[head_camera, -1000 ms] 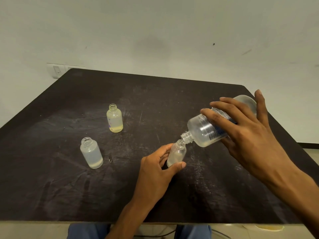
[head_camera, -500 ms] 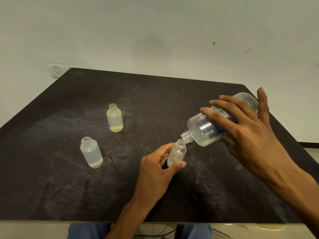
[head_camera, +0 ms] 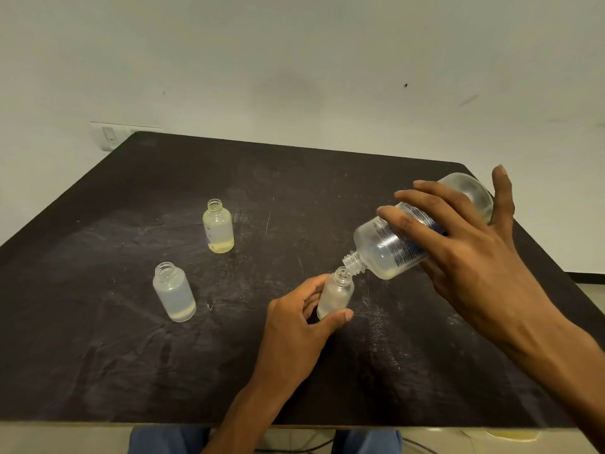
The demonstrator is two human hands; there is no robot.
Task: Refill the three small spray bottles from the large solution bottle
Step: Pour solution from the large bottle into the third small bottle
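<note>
My right hand [head_camera: 468,257] grips the large clear solution bottle [head_camera: 389,247], tipped neck-down to the left, its open mouth touching the rim of a small frosted bottle [head_camera: 337,293]. My left hand [head_camera: 298,326] holds that small bottle between thumb and fingers, standing slightly tilted on the table. Two more small uncapped bottles stand apart to the left: a frosted one [head_camera: 174,292] with a little liquid at its bottom, and a yellowish one [head_camera: 218,227] farther back. A little liquid pools low in the large bottle near its neck.
The dark, scuffed table [head_camera: 131,355] ends at a pale front edge just before my knees. A white wall with a switch plate [head_camera: 109,136] rises behind the table's far left corner. No caps or spray heads are in view.
My right hand has tipped the large bottle's base slightly higher. The left hand and the small bottles stay where they were.
</note>
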